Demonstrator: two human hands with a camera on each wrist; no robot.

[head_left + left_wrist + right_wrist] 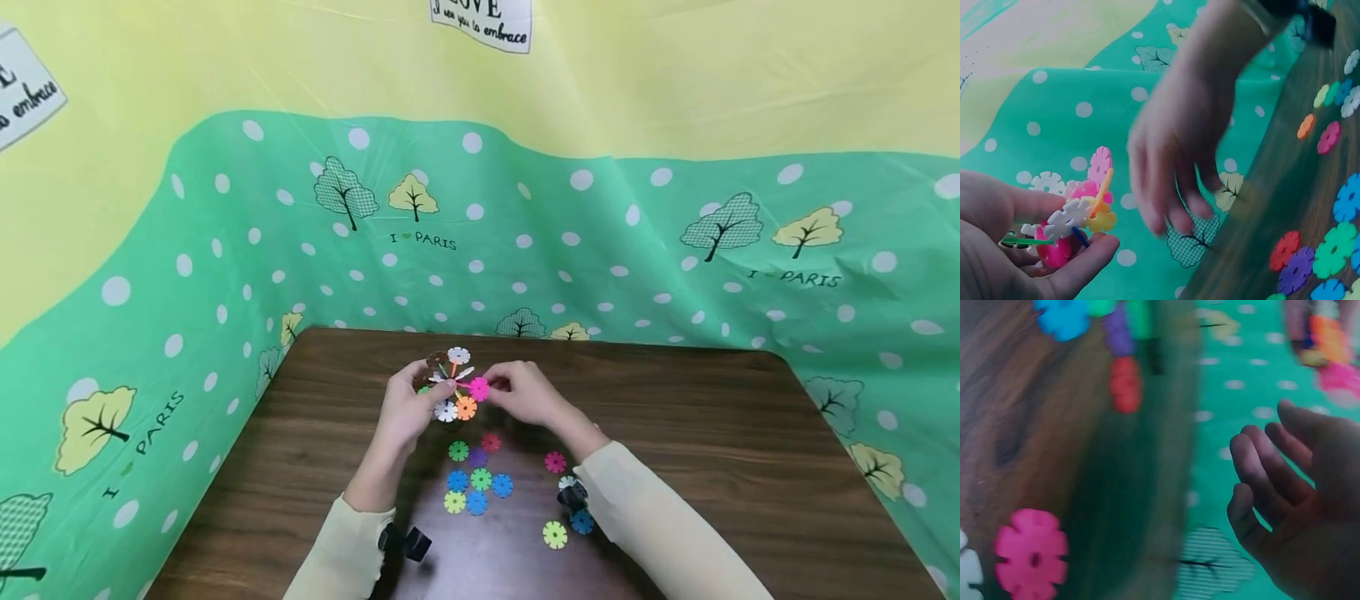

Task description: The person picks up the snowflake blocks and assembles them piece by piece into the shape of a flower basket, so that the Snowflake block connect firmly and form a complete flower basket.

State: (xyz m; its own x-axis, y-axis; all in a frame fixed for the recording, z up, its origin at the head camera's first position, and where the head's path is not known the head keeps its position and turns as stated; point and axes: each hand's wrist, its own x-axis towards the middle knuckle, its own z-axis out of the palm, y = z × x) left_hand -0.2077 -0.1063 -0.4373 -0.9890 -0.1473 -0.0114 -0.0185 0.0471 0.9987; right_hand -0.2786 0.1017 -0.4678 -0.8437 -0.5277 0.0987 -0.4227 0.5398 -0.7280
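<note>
My left hand (405,408) pinches a cluster of interlocked flower-shaped plastic discs (1071,219) between thumb and fingers, raised above the table. White, pink, orange, green and brown discs stick out of it at different angles. A pink disc (478,388) juts out on the side toward my right hand (525,392). In the left wrist view, the right hand (1179,144) is blurred and apart from the cluster. Its fingers (1260,469) are loosely bent in the right wrist view, with nothing between them. Part of the cluster is hidden behind my left fingers.
Below the hands, several loose discs lie grouped on the dark wooden table (675,433), including a blue disc (502,486) and a purple disc (1119,328). Nearer my right forearm lie a pink disc (1032,555) and a yellow disc (555,534). A green patterned cloth (637,275) hangs behind.
</note>
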